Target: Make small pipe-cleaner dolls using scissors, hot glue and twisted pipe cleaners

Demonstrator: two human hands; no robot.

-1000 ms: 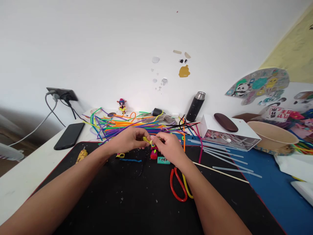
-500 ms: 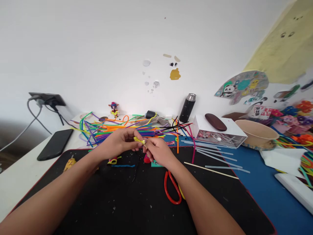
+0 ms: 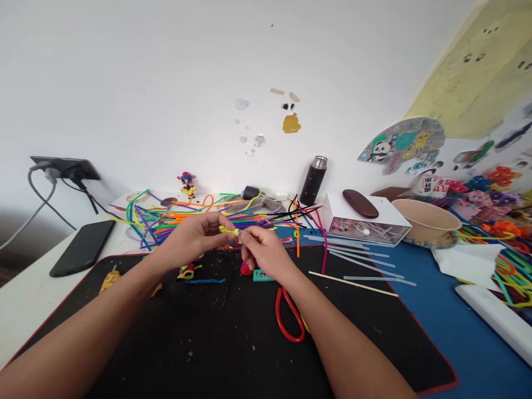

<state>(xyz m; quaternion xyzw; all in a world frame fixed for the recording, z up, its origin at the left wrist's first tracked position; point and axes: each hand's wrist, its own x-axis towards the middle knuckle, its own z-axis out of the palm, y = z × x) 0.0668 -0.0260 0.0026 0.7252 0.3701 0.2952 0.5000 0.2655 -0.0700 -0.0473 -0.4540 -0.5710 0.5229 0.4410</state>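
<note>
My left hand [image 3: 195, 237] and my right hand [image 3: 266, 252] meet above the black mat [image 3: 233, 343], both pinched on a small yellow pipe-cleaner piece [image 3: 228, 230] held between the fingertips. Just behind them lies a heap of coloured pipe cleaners [image 3: 199, 216]. Under the hands on the mat lie a red piece [image 3: 246, 270], a small teal block [image 3: 261, 275], a blue pipe-cleaner piece [image 3: 205, 281] and a yellow-and-pink twisted bit [image 3: 187, 272].
Red-handled scissors [image 3: 288, 318] lie by my right forearm. A black phone [image 3: 81, 248] lies at the left, a black flask [image 3: 312, 180] and a white box [image 3: 366, 219] at the back. Clear glue sticks [image 3: 366, 260], a thin wooden stick [image 3: 353, 284] and a paper bowl [image 3: 426, 221] sit right.
The head has turned a little to the right, so everything has shifted left in the view. Both hands stay pinched on the yellow piece, and the right fingers have worked closer to it.
</note>
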